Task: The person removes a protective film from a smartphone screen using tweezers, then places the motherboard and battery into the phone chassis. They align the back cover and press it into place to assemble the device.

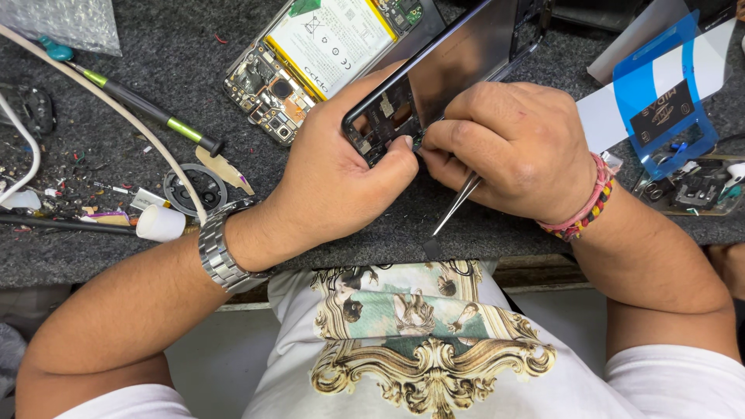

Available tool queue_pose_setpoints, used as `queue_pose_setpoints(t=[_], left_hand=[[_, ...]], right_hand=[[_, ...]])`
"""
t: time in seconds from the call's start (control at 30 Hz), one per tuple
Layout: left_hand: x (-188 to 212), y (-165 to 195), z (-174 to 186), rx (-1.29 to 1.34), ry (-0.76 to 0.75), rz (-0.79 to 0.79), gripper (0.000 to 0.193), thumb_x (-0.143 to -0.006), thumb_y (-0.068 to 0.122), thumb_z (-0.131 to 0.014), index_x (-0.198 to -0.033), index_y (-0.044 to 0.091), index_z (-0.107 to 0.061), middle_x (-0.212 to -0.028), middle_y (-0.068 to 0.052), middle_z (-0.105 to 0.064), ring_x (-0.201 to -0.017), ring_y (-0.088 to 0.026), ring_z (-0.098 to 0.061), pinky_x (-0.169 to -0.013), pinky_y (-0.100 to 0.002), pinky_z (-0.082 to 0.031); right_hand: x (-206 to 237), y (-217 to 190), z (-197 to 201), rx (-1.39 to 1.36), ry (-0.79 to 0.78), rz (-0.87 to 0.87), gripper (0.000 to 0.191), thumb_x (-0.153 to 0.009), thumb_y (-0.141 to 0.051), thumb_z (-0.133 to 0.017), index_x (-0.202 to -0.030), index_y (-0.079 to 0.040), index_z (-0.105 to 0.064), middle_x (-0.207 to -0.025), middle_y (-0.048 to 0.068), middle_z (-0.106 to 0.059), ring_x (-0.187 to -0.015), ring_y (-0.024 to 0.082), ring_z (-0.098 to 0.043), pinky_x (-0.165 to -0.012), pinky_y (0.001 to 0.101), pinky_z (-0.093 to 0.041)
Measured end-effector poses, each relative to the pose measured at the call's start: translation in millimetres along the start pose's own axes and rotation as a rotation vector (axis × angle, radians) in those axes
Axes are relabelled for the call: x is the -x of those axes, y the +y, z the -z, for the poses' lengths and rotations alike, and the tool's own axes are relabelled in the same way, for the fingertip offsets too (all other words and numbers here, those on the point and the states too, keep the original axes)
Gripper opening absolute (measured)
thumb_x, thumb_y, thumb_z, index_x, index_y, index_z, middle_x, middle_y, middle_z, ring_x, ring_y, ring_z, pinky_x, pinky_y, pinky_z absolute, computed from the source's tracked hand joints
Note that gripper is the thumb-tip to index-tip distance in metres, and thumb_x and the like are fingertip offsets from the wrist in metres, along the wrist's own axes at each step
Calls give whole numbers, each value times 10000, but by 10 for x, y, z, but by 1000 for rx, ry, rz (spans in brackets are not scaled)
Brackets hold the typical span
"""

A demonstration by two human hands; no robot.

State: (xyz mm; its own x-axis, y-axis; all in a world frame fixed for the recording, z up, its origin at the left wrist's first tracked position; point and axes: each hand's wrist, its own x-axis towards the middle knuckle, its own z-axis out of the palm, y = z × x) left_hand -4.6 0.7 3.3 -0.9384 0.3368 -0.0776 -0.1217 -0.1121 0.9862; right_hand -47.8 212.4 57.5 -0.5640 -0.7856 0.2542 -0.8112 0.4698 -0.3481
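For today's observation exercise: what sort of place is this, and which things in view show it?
Probably a phone repair bench: an opened phone with its battery bare, tweezers in the right hand, a screwdriver on the mat.

Both forearms angled inward, left hand (337, 182) curled with thumb pressed forward, right hand (512, 147) clenched just beside it, fingertips pinched, knuckles raised.

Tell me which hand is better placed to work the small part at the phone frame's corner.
Probably the right hand: it holds the tweezers at that corner, while the left hand grips the phone frame.
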Motion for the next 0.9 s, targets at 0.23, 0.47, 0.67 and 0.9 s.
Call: queue_pose_setpoints(t=[0.23, 0.47, 0.67, 0.9], left_hand=[[2, 0, 3, 33, 10, 10, 487, -959, 6, -638, -1437, -28, -550, -1115, -54, -711, -1025, -62, -667, -999, -244, -572], [-3, 26, -2, -16, 11, 31, 473, -948, 11, -639, -1415, -21, -574, -1085, -53, -711, -986, -69, -658, -927, -233, -572], [-42, 68, 3, -34, 3, -2, 517, -919, -7, -618, -1429, -11, -534, -1152, -67, -670, -1046, -78, -629, -976, -241, -539], [-42, 43, 16, -63, -13, -32, 511, -970, -12, -615, -1472, 13, -524, -1229, -68, -690, -1109, -77, -652, -1048, -233, -546]], right_hand=[[8, 35, -18, -12, -5, -4, 237, -810, -98, -873, -928, -73, -669, -923, 51, -631, -728, 220, -640, -605, 344, -499], [21, 51, -18, -15, 5, 29, 238, -821, -106, -869, -969, -72, -685, -955, 51, -634, -762, 221, -649, -633, 340, -512], [-31, 29, -8, -12, -20, 40, 234, -783, -109, -853, -952, -52, -701, -938, 70, -643, -745, 243, -647, -622, 358, -509], [-91, 10, 18, -2, -44, 53, 227, -773, -98, -851, -941, -42, -709, -904, 68, -645, -712, 238, -629, -606, 361, -501]])
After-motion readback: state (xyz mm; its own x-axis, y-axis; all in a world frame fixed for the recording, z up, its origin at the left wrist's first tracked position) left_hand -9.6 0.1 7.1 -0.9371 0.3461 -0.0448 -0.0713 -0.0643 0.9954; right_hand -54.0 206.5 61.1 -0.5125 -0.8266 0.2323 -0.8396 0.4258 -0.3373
